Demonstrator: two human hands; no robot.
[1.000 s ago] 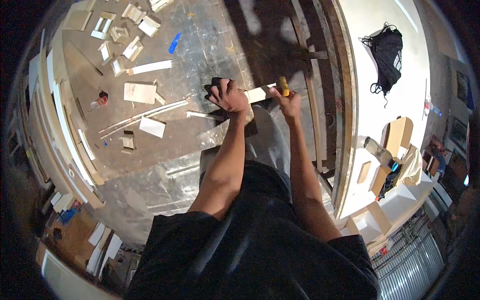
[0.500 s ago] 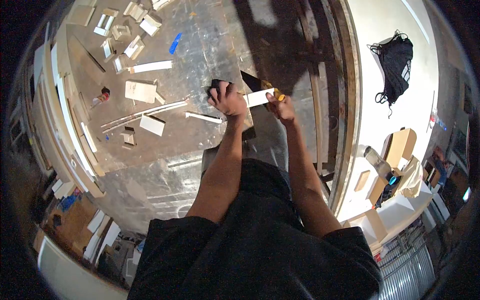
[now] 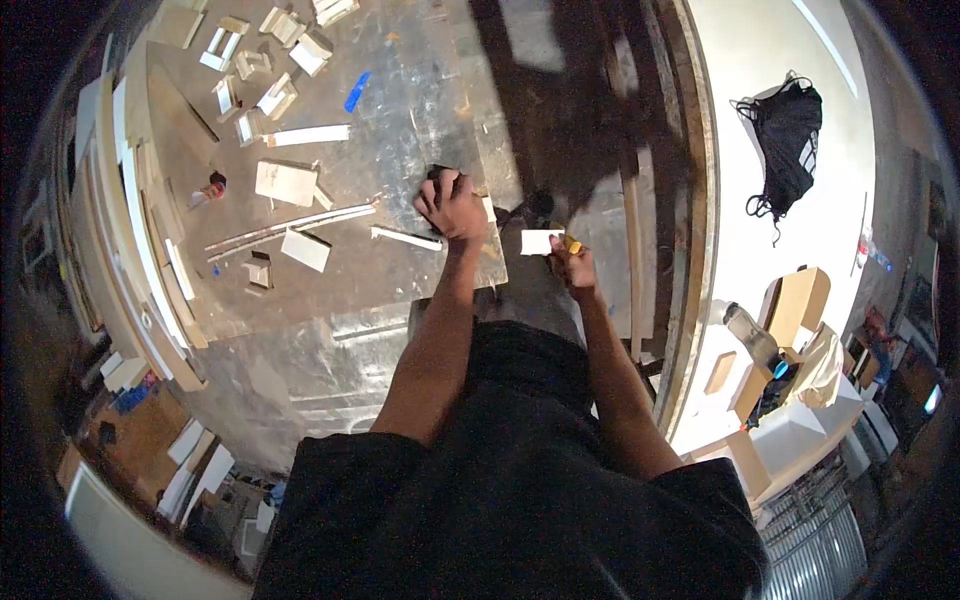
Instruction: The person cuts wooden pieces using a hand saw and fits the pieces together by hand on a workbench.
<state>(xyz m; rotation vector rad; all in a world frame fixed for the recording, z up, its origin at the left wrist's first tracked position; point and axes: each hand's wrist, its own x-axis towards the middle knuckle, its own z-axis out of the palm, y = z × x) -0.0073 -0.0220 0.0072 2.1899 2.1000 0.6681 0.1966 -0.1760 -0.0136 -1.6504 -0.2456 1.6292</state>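
Note:
My left hand (image 3: 453, 208) is closed over a dark block (image 3: 437, 172) at the right edge of the work table, with the fingers curled down. The short end of a white strip (image 3: 489, 209) sticks out beside it at the edge. Past the edge, my right hand (image 3: 573, 265) is closed around the yellow handle (image 3: 573, 245) of what looks like a handsaw. A white rectangular wood piece (image 3: 541, 242) is pinched in the same hand, apart from the strip. Against the dark floor the saw's blade is hard to make out.
Wooden offcuts and small assembled frames (image 3: 253, 66) are scattered over the table's left side, with a blue object (image 3: 356, 91) and thin strips (image 3: 290, 228). To the right, a white table (image 3: 745, 250) holds a black drawstring bag (image 3: 786, 140), a bottle (image 3: 750, 333) and cardboard boxes (image 3: 797, 305).
The white piece, earlier in line with the strip by my left hand, is now separate. My right hand has moved down and slightly right with it. My left hand stays nearly in place.

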